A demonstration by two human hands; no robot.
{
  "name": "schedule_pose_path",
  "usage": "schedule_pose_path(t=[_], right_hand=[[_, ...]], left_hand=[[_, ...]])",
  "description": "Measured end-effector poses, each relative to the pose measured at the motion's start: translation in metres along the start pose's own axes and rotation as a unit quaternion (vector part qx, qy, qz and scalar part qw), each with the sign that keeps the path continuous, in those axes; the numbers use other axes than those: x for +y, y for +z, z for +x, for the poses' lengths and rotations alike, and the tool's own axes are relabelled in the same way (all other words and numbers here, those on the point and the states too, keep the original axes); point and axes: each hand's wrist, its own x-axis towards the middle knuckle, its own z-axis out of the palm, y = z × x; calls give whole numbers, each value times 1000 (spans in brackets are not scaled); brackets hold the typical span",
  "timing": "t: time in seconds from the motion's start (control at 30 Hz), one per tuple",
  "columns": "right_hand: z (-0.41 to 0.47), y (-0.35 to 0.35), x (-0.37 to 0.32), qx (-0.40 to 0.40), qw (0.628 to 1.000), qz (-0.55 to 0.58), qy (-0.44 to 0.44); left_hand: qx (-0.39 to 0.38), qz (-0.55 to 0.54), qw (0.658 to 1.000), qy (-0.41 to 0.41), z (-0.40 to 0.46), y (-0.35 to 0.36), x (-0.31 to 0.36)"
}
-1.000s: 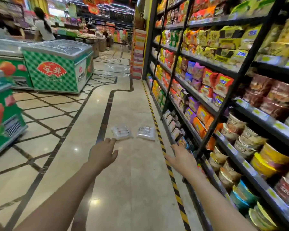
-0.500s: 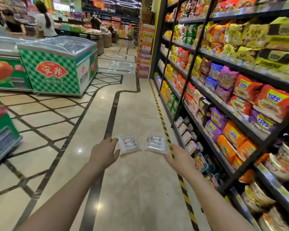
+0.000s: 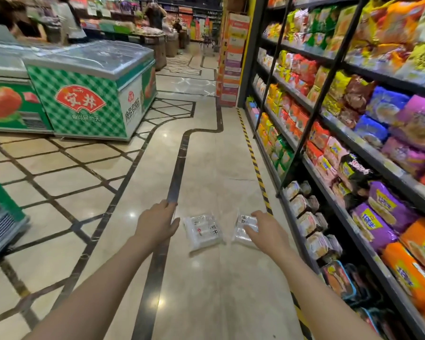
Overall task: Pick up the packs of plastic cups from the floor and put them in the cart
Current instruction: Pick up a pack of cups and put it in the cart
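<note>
Clear plastic film wrapped both packs of cups, and both lay flat on the polished floor [image 3: 206, 290] of the aisle, just beside the yellow-and-black hazard strip [image 3: 255, 165] that ran along the foot of the shelving [image 3: 302, 153]. The left pack [image 3: 203, 231] lay between the two hands; the right pack [image 3: 245, 229] sat beside it, apart by a narrow gap, partly covered by the right hand [image 3: 268, 233].

Handling, as judged from appearance: each pack looked light, with a slick, crinkly wrapper over stacked thin-walled cups — likely to yield under pressure and to slide on the glossy tile if pushed instead of lifted. A grip across the short width, thumb on one long side and fingers on the other, appeared the most secure; hard squeezing risked crushing the cups.

Orientation: each pack was a flattened oblong. The long axis of the left pack ran away from the person, its far end tilted slightly left. The right pack ran roughly the same way, tilted slightly the other way, so the near ends spread a little apart.

Hand state: the left hand [image 3: 157, 224] hung just left of the left pack with fingers relaxed and extended, holding nothing. The right hand was spread over the right pack, fingers extended — contact could not be confirmed, and no closed grasp was visible.

No cart was in view.
</note>
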Motion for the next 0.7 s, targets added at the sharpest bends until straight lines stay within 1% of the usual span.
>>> schedule_pose_path(t=[0.17, 0.37, 0.53, 0.7], right_hand=[[106, 0, -3, -17, 1000, 1, 11], [203, 22, -6, -45, 999, -6, 26], [281, 64, -14, -69, 997, 11, 43], [360, 122, -22, -103, 989, 45, 92]], left_hand=[[-17, 6, 1000, 6, 110, 5, -11], [-49, -14, 998, 20, 211, 34, -24], [-85, -7, 996, 31, 293, 72, -42], [-136, -19, 990, 41, 386, 123, -69]])
